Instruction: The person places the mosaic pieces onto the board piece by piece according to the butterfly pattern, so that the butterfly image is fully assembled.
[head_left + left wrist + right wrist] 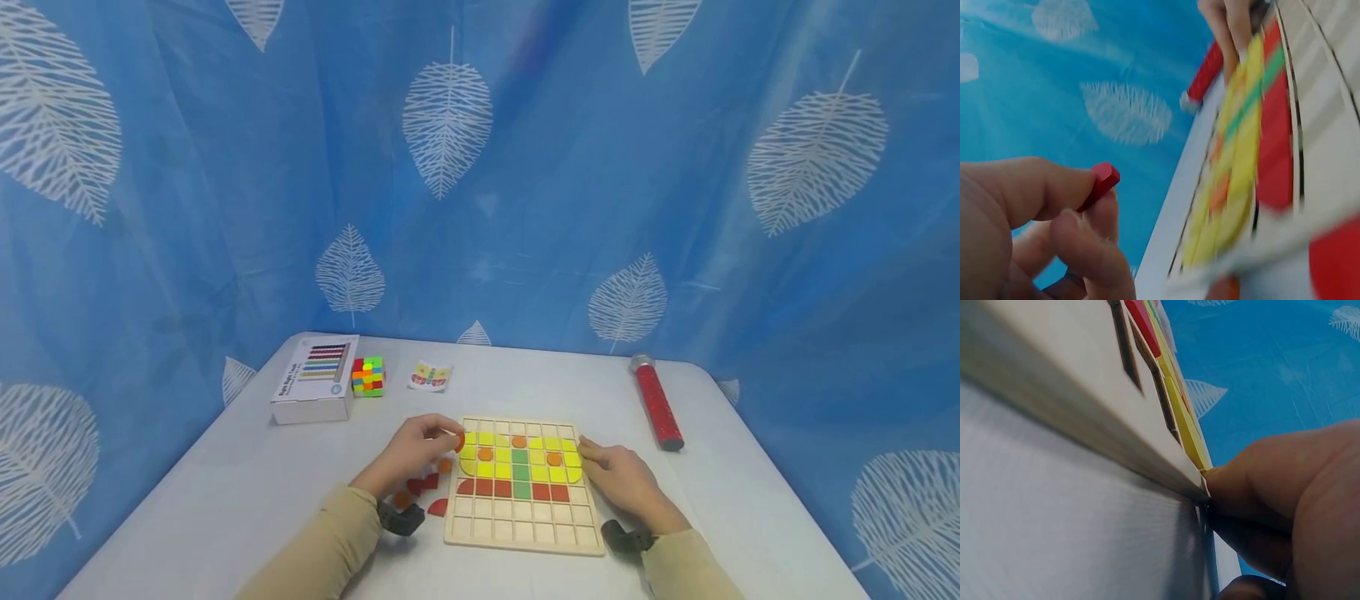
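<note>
Between thumb and fingertips my left hand (417,450) pinches a small red piece (1105,180), held up near the board's upper left edge. Flat on the table lies a wooden grid board (525,527), its cells partly filled with yellow, orange, green and red pieces in a pattern. At the board's right edge, my right hand (622,477) grips the rim, with a finger beside a yellow piece (1186,428) in the right wrist view. Loose red pieces (438,507) and orange round pieces (402,499) lie left of the board, partly hidden by the left arm.
A small pattern card (430,377) lies behind the board. At the back left are a white box (315,379) and a colourful puzzle cube (368,377). A red glittery tube (657,402) lies at the right. Behind the table hangs a blue leaf-patterned curtain (525,208).
</note>
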Tool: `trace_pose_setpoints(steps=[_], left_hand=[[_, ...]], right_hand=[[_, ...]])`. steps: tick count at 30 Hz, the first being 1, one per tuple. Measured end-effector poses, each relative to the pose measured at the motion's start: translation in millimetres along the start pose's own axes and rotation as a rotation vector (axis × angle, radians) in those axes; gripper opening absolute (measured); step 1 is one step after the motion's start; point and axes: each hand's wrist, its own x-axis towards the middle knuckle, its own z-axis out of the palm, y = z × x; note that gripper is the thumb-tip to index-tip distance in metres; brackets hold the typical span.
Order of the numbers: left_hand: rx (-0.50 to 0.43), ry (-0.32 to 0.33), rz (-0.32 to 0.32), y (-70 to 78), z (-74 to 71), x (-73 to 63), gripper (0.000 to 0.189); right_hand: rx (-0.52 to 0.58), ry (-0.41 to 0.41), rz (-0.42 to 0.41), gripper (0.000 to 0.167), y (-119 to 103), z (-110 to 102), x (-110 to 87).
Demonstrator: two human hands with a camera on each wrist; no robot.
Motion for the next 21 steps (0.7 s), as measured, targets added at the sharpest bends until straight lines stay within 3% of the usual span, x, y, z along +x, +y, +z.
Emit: trace_pose_setpoints(steps=[7,21], left_hand=[[-0.033,-0.115,0.058,16.5,29.0,6.4,0.028],[0.165,-0.189,0.172,50.5,115.2,21.5,0.01]], right_hand=[[0.01,0.01,0.009,0.05,0,1,-1.7],[-0.019,0.018,-0.035,0.047,2,-1,-2.4]])
